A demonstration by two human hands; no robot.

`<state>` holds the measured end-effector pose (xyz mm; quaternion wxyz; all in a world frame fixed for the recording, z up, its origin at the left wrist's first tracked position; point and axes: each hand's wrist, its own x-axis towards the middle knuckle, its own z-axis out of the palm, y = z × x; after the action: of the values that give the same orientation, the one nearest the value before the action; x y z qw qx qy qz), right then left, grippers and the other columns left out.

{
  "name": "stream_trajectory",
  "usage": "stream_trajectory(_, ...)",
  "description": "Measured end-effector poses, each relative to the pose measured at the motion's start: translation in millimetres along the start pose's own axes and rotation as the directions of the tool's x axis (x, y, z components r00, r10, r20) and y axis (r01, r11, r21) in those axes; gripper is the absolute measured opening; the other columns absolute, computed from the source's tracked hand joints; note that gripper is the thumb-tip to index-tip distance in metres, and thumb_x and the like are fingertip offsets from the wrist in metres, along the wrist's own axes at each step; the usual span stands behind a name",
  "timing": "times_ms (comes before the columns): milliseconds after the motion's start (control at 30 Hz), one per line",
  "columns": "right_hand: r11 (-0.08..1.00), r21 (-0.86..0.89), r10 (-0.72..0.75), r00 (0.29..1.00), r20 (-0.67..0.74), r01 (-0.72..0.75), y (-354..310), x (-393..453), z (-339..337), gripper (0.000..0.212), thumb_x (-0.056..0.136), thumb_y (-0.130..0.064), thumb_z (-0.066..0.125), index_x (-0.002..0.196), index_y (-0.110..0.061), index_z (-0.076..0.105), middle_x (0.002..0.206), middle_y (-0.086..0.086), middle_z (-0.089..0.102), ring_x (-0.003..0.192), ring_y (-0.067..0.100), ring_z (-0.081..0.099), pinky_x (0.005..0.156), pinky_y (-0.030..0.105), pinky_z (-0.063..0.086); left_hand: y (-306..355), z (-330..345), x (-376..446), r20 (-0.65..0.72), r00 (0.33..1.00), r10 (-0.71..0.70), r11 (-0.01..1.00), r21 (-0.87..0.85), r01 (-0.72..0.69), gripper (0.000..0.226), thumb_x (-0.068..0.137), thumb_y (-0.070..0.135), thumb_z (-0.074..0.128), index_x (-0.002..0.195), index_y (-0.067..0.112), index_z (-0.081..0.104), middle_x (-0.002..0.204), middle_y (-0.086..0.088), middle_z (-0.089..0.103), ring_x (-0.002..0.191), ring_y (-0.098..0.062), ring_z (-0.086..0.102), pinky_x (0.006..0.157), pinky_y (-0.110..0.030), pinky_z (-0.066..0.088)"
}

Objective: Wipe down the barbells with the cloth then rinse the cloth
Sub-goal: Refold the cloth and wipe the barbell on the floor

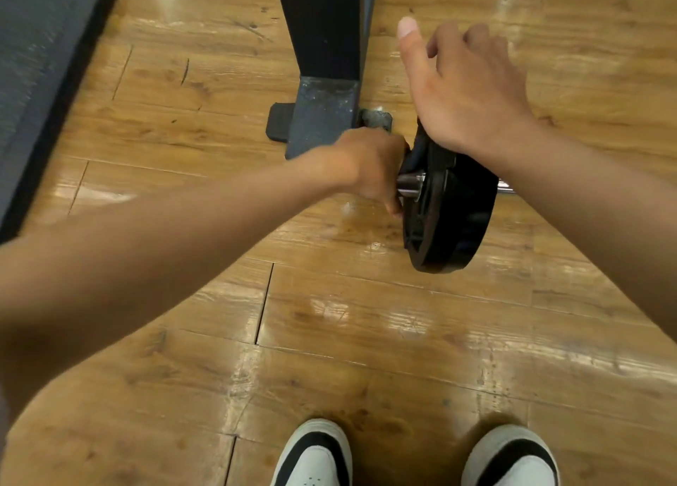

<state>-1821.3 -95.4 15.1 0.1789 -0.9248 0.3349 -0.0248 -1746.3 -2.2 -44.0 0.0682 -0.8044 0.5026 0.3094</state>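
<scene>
Nearest, at six o'clock, two white-and-black shoes [414, 456] stand on the glossy wooden floor [329, 320]. Past them, toward three o'clock of centre, the barbell [410, 187] lies low with its black weight plate [454, 214] on edge against the boards. The left hand [373, 168] is curled round the steel sleeve end just outside the plate; whether a cloth sits under those fingers I cannot tell, though something dark bunches at the plate's upper rim. The right hand [465, 86] hovers above the plate, fingers loosely spread, holding nothing. At twelve o'clock a dark rack post [326, 64] meets the floor.

The barbell looks heavy, rigid and prone to rolling on this slick floor; I would steady the plate rim from above and wipe along the smooth sleeve.
</scene>
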Motion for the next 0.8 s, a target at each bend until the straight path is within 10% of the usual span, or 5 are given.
stream_trajectory(200, 1.0, -0.013, 0.018, 0.999, 0.033, -0.017, -2, 12, 1, 0.079, 0.101, -0.071, 0.008, 0.144, -0.019, 0.049, 0.147, 0.016, 0.046, 0.14, 0.036, 0.037, 0.114, 0.062, 0.028, -24, 39, -37, -0.496, 0.864, -0.093, 0.991, 0.04, 0.129, 0.066, 0.068, 0.044, 0.092, 0.116, 0.018, 0.055, 0.106, -0.004, 0.069, 0.097, -0.031, 0.066, 0.071, -0.042, 0.045)
stream_trajectory(367, 0.995, -0.098, -0.021, 1.0, 0.004, 0.021, -3, 15, 5, 0.08, 0.1, -0.071, 0.007, 0.143, -0.019, 0.05, 0.145, 0.015, 0.048, 0.141, 0.036, 0.036, 0.115, 0.06, 0.022, -22, -9, -17, 0.008, 0.997, -0.072, 0.997, -0.022, 0.072, 0.07, 0.06, 0.069, 0.087, 0.097, 0.016, 0.06, 0.089, 0.003, 0.063, 0.077, -0.018, 0.059, 0.071, -0.034, 0.05)
stream_trajectory(567, 0.999, -0.047, 0.004, 1.0, -0.001, -0.004, 0, 18, 5, 0.081, 0.099, -0.072, 0.006, 0.145, -0.02, 0.049, 0.147, 0.017, 0.047, 0.14, 0.037, 0.037, 0.116, 0.061, 0.024, -9, -38, 26, 0.497, 0.864, -0.08, 0.992, -0.042, 0.116, 0.151, 0.027, 0.08, 0.089, 0.155, 0.02, 0.038, 0.159, -0.005, 0.041, 0.146, -0.033, 0.038, 0.115, -0.053, 0.04)
stream_trajectory(733, 0.997, -0.074, 0.016, 0.999, 0.032, -0.014, -5, 12, 2, 0.081, 0.1, -0.072, 0.007, 0.145, -0.02, 0.048, 0.149, 0.017, 0.046, 0.141, 0.037, 0.036, 0.116, 0.062, 0.025, -16, -43, 41, 0.802, 0.594, 0.067, 0.907, -0.296, 0.298, 0.061, 0.054, 0.051, 0.095, 0.101, 0.017, 0.078, 0.104, -0.003, 0.069, 0.089, -0.016, 0.072, 0.078, -0.034, 0.06)
stream_trajectory(800, 0.998, -0.066, 0.015, 0.999, 0.034, -0.012, -1, 10, 1, 0.08, 0.1, -0.072, 0.008, 0.145, -0.02, 0.048, 0.148, 0.015, 0.047, 0.14, 0.037, 0.038, 0.114, 0.062, 0.027, -16, -39, 38, 0.751, 0.658, 0.052, 0.898, -0.323, 0.299, 0.067, 0.061, 0.053, 0.088, 0.113, 0.014, 0.071, 0.112, -0.006, 0.069, 0.094, -0.016, 0.074, 0.081, -0.032, 0.061)
